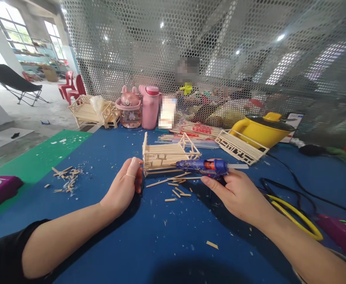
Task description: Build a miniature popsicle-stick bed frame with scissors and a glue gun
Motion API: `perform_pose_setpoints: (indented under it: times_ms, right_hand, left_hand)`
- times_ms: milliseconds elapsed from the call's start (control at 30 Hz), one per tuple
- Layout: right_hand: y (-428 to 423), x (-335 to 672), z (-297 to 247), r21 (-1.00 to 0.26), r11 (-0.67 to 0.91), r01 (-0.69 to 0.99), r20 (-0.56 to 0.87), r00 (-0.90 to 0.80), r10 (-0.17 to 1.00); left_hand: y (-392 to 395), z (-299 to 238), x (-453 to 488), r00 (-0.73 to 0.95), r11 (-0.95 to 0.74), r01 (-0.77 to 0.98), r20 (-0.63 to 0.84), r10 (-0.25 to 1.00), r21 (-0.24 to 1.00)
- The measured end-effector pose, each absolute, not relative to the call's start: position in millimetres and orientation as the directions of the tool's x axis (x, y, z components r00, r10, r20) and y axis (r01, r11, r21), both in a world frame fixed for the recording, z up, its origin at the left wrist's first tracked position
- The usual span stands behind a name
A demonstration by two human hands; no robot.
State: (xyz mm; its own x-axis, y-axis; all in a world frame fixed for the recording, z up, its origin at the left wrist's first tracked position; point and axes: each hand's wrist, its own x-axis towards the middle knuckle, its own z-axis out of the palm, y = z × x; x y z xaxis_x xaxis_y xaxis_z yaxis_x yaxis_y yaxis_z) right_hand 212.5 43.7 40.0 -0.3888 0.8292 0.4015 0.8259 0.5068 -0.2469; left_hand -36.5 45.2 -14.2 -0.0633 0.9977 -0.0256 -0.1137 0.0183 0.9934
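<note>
My right hand (235, 193) is wrapped round the handle of a blue hot glue gun (196, 167), with a pale glue stick (238, 166) sticking out of its back. The gun's nozzle points left, at the front side of a small bed-like model (167, 152) built of thin wooden sticks. At the model's left end my left hand (127, 179) closes its fingers on the corner frame; the fingertips are partly hidden. A band of tape or bandage circles its thumb. Cut wooden sticks (179, 182) lie loose on the blue table just below the model.
Stick scraps (68, 179) lie at left on the blue tabletop (108, 244). Behind stand another stick model (93, 112), a pink bottle (151, 108), a rabbit-eared cup (131, 108) and a yellow pot (258, 132). A stick panel (240, 146) leans by the pot. Black cables (294, 185) run at right.
</note>
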Motion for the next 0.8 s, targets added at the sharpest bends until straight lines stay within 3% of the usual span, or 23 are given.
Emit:
perform_pose_setpoints:
  times_ms: [800]
  right_hand:
    - [45.1, 210.8, 34.9, -0.284, 0.549, 0.786, 0.434, -0.405, 0.805]
  left_hand:
    - [47.2, -17.1, -36.8, -0.064, 0.009, -0.11, -0.016, 0.998, 0.994]
